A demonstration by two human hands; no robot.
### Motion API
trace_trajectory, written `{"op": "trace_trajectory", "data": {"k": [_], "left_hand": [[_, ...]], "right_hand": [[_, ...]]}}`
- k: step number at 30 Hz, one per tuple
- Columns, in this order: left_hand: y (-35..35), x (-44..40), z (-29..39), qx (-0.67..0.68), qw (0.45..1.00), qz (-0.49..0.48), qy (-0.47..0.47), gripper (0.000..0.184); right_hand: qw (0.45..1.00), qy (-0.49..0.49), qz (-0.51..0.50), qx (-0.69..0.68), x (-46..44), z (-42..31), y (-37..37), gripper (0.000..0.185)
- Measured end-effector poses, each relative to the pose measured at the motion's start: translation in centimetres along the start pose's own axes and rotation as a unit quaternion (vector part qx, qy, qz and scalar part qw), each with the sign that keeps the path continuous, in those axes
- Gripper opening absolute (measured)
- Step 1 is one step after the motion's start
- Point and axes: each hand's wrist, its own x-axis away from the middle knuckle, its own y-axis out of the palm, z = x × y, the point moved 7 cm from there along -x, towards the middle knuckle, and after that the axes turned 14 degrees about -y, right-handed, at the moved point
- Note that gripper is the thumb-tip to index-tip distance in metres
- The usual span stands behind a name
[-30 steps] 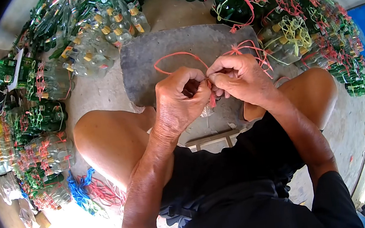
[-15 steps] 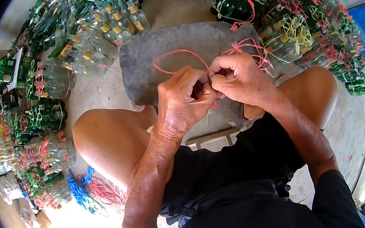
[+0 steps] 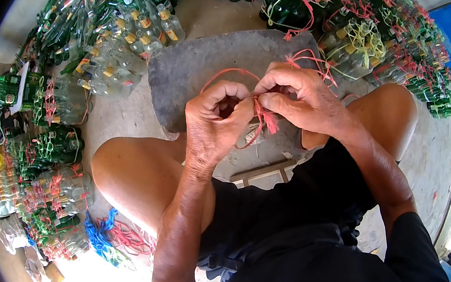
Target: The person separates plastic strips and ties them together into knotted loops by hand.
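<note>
Between my two hands is a red plastic string [image 3: 228, 71], bent into a loop above a grey slab [image 3: 179, 66]. My left hand [image 3: 218, 120] pinches it from the left, thumb and forefinger together. From the other side my right hand [image 3: 299, 98] pinches the same string, its fingertips almost touching the left ones. Frayed red ends hang below the pinch, and part of the loop drops toward my lap. The exact join is hidden by the fingers. More red string [image 3: 312, 61] lies on the slab's right end, beyond my right hand.
Clear bottles [image 3: 149, 38] and a heap of green bottles [image 3: 69, 30] stand at the back left. Tied bottle bundles [image 3: 354, 43] line the right side, others [image 3: 51, 146] the left. Blue string [image 3: 99, 233] lies on the floor at left.
Both hands have shifted slightly, the left one down and to the left. The loop has turned and hangs lower, and the frayed red ends now show below the fingers.
</note>
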Motion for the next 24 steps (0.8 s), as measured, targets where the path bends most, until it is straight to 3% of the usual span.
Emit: {"op": "trace_trajectory", "data": {"k": [3,5,11,17,24], "left_hand": [[0.0,0.1,1.0,0.061,0.998,-0.027,-0.013,0.012],[0.3,0.4,1.9,0.112,0.993,-0.031,-0.003,0.013],[0.2,0.0,1.6,0.052,0.997,-0.015,0.059,0.017],[0.1,0.0,1.1,-0.001,0.999,-0.009,0.037,0.020],[-0.4,0.1,1.0,0.038,0.999,-0.011,0.014,0.016]], "right_hand": [[0.997,-0.054,0.016,0.058,-0.4,-0.5,-0.5,0.011],[0.999,-0.025,0.024,0.027,-0.4,-0.1,-0.6,0.012],[0.998,0.037,0.022,-0.040,-0.5,0.3,-0.5,0.014],[0.993,0.075,0.023,-0.091,-0.4,0.9,0.1,0.016],[0.989,0.100,0.022,-0.104,-0.4,1.0,0.2,0.012]]}}
